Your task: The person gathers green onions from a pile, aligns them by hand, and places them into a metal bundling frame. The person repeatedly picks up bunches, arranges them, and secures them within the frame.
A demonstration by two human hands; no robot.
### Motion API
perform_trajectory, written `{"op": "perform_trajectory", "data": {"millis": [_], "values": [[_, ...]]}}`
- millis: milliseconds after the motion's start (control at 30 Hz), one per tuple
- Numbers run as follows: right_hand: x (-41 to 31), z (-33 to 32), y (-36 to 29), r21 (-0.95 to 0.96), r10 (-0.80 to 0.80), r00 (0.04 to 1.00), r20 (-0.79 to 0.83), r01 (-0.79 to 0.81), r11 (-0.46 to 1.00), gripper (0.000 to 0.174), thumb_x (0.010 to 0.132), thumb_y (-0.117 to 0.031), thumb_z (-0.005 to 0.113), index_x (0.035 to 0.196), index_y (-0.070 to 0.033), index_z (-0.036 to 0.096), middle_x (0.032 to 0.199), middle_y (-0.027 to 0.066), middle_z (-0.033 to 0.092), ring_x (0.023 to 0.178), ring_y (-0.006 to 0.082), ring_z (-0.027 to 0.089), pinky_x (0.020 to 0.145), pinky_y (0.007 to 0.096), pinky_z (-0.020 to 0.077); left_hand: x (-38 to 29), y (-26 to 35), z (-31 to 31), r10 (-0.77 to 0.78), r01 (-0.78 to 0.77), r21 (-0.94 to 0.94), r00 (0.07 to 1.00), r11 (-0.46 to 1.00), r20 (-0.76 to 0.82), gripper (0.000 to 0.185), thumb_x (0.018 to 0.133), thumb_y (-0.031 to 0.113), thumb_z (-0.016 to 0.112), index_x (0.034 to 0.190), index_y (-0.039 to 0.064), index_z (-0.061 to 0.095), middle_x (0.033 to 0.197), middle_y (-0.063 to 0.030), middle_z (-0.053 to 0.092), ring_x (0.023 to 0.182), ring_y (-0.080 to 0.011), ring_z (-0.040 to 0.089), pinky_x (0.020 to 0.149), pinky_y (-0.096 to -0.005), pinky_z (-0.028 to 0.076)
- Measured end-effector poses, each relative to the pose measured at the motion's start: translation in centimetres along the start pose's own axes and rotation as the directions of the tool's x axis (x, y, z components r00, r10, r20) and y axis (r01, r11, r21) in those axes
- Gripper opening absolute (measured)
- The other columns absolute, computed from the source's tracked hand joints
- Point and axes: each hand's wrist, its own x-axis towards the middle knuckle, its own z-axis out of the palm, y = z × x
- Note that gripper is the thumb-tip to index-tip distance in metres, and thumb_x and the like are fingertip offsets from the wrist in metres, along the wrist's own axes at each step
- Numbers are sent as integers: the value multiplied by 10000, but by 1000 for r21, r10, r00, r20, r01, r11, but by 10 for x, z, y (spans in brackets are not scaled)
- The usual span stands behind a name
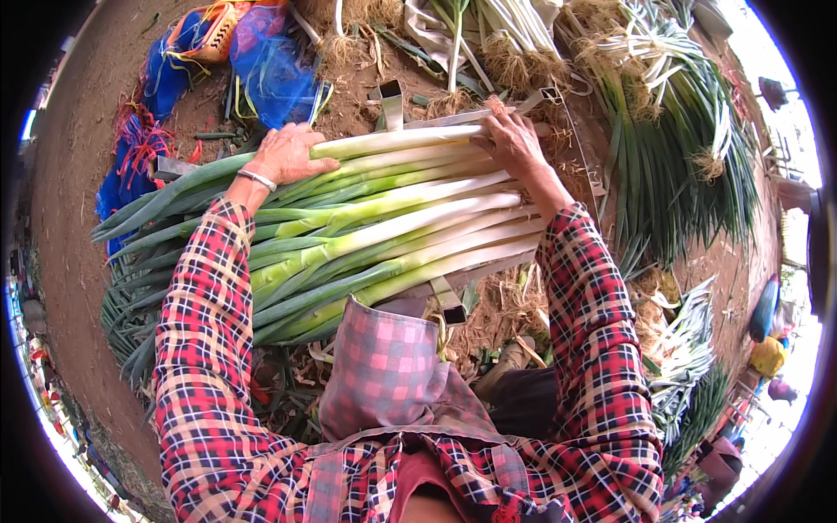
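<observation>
A thick layer of long green onions lies across a metal frame before me, white ends to the right, green leaves to the left. My left hand, with a bracelet at the wrist, grips the farthest stalk where white turns to green, its thumb over the top. My right hand is closed around that same stalk's white end. The ends at the right are trimmed of most roots. Square metal tube ends of the frame stick out beyond and below the onions.
Blue mesh bags and red ties lie at the upper left. Rooted green onions lie beyond the frame. A large heap stands at the right, with a smaller pile below it. Trimmings litter the soil.
</observation>
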Motion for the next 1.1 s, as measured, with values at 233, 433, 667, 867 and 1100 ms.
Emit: {"op": "perform_trajectory", "data": {"millis": [233,433,667,867,1100], "values": [[-3,-11,4,-16,-128,981,-148,127,992,286,903,-401,650,997,-133,616,1185,85,622,1043,304,591,882,452,428,-1,-5,-8,128,-121,-117,990,986,57,542,830,531,642,1175,113,656,1107,-156,677,1054,-336,628,914,-425,492],[-10,-17,-3,7,-133,975,-176,137,991,288,897,-375,667,1020,-120,612,1191,93,611,1000,316,591,871,450,430,-16,13,-19,89,-88,-27,995,996,42,558,849,568,580,1153,107,661,1055,-150,691,1006,-338,649,895,-423,506],[-65,-13,-29,44,-103,994,44,101,994,347,892,-404,677,1004,-87,590,1012,120,572,993,271,558,833,450,444,-79,44,7,154,-153,-17,980,988,123,469,861,485,655,1034,50,658,963,-151,629,972,-334,614,841,-447,508],[-33,-32,-12,163,-229,968,-99,243,956,266,878,-323,703,939,-94,582,950,77,631,935,265,600,855,420,442,-79,22,-8,171,-158,118,979,980,-107,419,875,476,637,1070,105,617,907,-86,602,910,-294,613,826,-412,519],[7,13,-1,42,51,991,122,-57,997,326,895,-433,661,1105,-184,646,1314,158,541,1223,366,515,1044,481,388,-16,12,28,98,-33,308,975,951,-199,501,932,604,476,1059,134,597,917,-102,620,873,-324,629,732,-447,501]]}}
